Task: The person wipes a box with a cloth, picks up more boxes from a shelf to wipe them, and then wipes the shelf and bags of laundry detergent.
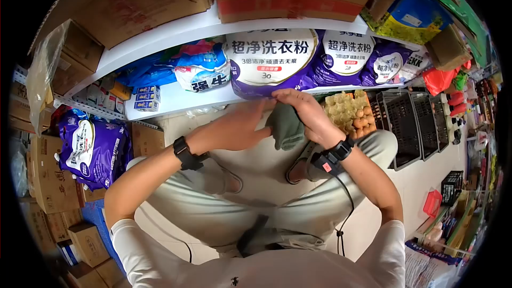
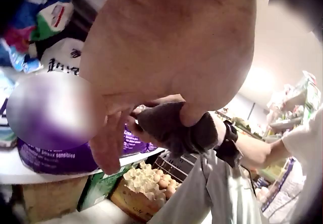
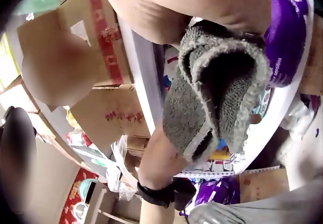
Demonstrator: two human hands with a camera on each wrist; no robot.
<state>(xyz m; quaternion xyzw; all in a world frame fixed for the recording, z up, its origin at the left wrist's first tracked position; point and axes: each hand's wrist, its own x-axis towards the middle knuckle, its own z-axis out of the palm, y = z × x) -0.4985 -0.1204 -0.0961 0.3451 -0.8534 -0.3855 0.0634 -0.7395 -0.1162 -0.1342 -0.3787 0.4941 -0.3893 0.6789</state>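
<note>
Possibly the folded grey cloth (image 1: 288, 128), beside the white shelf (image 1: 181, 102), could unfold if the right hand (image 1: 314, 118) loosened its curled grip, since the left hand (image 1: 232, 127), fingers mostly straight, only touches it by thumb.

Head view looks forward and down from your head, widest, over your lap (image 1: 304, 218) and shelf (image 1: 181, 98); left wrist view sits close behind your left hand (image 2: 171, 47), facing egg tray (image 2: 144, 182); right wrist view, near grey cloth (image 3: 186, 108), faces your left forearm (image 3: 159, 166), shelf tilted; all three share grey cloth.
</note>
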